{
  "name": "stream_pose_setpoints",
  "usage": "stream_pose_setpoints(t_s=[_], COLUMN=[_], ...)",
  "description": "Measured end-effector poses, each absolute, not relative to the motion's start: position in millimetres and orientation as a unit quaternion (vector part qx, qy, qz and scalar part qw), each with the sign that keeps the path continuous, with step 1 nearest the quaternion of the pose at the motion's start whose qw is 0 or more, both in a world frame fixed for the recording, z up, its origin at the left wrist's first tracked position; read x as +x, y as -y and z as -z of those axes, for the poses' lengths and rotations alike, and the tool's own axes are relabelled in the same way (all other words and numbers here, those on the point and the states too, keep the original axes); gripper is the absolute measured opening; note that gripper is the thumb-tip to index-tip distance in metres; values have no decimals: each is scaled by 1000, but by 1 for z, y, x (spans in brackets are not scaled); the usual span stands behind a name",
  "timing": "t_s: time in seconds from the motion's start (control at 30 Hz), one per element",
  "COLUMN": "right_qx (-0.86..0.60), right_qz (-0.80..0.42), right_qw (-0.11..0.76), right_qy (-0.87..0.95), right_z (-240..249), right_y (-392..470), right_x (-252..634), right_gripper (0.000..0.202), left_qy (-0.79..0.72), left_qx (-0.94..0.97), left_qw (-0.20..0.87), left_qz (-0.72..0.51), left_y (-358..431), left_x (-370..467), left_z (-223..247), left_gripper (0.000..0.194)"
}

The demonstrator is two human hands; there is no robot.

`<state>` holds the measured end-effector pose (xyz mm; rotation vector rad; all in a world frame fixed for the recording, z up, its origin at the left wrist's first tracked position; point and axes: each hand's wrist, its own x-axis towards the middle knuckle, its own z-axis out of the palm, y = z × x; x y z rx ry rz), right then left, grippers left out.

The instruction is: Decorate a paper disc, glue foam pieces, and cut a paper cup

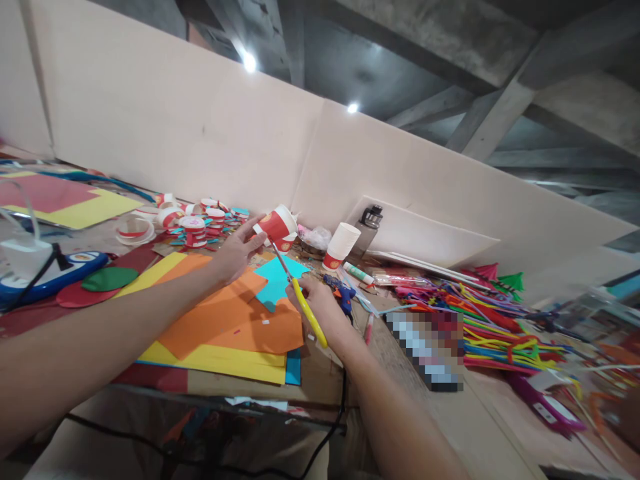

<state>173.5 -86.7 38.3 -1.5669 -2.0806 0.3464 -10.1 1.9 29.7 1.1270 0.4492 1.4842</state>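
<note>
My left hand (243,252) is closed round a red and white paper cup (277,223), tilted on its side above the table. In my right hand (315,303) are yellow-handled scissors (311,319), their blades pointing up and left to the cup. Under the hands lie a cut turquoise sheet (280,280) and orange sheets (215,317) on top of yellow paper (240,363). Part of another red and white cup shows just behind the held one.
White and red stacked cups (341,245) stand beside a dark bottle (367,230). A blue glue gun (345,293) lies right of the scissors. Colourful pipe cleaners (490,333) spread at the right. Cut cup pieces (194,231) and a blue power strip (75,267) are at the left.
</note>
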Motion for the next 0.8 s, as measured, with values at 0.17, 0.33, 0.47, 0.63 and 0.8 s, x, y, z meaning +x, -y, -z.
stream_pose_setpoints(t_s=[0.17, 0.33, 0.47, 0.63, 0.8], right_qx=[-578, -599, -604, -578, -567], right_qz=[-112, -104, -99, -95, -109], right_qw=[251, 240, 236, 255, 252], right_qy=[769, 757, 755, 769, 777], right_z=[-38, -41, -42, -38, -37], right_y=[85, 87, 88, 88, 89], right_x=[173, 169, 169, 174, 176], right_gripper=[20, 16, 14, 14, 17], left_qy=[-213, -203, -214, -224, -229], left_qx=[533, 602, 626, 612, 537], left_qw=[516, 449, 395, 406, 487], left_qz=[-636, -628, -637, -641, -650], left_y=[-3, -3, -2, -1, -6], left_x=[-11, -11, -10, -11, -14], left_z=[-27, -25, -25, -26, -25], left_gripper=[57, 61, 61, 59, 53])
